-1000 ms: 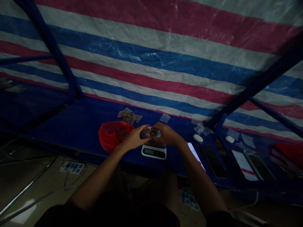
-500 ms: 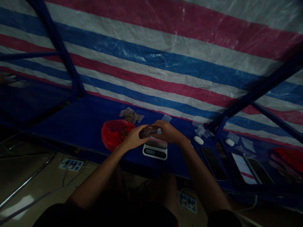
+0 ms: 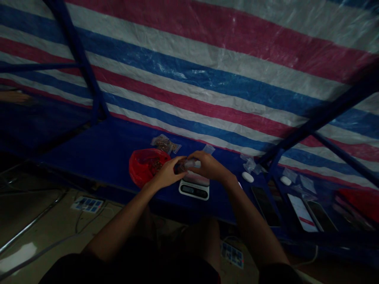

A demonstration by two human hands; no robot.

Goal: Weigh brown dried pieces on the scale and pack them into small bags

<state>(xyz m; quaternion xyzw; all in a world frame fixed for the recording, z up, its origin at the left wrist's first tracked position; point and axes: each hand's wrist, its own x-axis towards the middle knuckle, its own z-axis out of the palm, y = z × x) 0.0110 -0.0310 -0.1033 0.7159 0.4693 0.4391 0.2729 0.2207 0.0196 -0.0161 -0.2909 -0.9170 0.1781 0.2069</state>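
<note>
My left hand and my right hand meet over a small white digital scale. Between them they grip a small clear plastic bag with dark brownish contents at its left end. Fingers of both hands are curled round it, and it appears to be just above the scale's pan. Left of my left hand lies an open red plastic bag holding small brown pieces. Filled clear zip bags rest behind it.
An empty-looking clear bag lies behind my right hand. To the right are a white oval case, crumpled clear bags and several phones. Blue frame bars rise from the blue table. Another person's hand shows far left.
The bag between my hands has shifted, showing more clear plastic near my right fingers and less dark content. A person's hand has come into view at far left. The camera view moved slightly.
</note>
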